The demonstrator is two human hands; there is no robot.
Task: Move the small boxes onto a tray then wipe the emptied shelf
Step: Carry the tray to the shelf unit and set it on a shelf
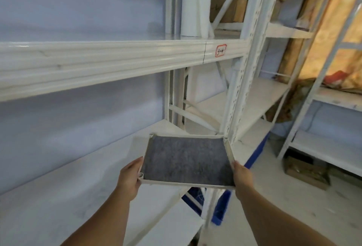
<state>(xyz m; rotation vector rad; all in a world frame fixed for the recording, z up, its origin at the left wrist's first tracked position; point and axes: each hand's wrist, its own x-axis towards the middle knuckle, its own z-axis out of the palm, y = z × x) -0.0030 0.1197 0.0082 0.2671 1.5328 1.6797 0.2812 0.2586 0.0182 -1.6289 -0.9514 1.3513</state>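
Note:
I hold a shallow tray (228, 149) with a cream rim and a grey felt floor, tilted in front of me at the shelf's right end. My left hand (130, 177) grips its left edge, thumb on the rim. My right hand (242, 175) grips its right edge. Nothing lies in the tray. The white shelf board (68, 187) runs below and to the left of the tray, and no small boxes show on it. No cloth is in view.
A white beam (117, 59) with a red-edged label (221, 50) crosses above. A white roll (195, 5) stands on the upper shelf. The perforated upright (241, 81) rises behind the tray. Blue bins (221, 206) sit below; cardboard boxes fill racks at right.

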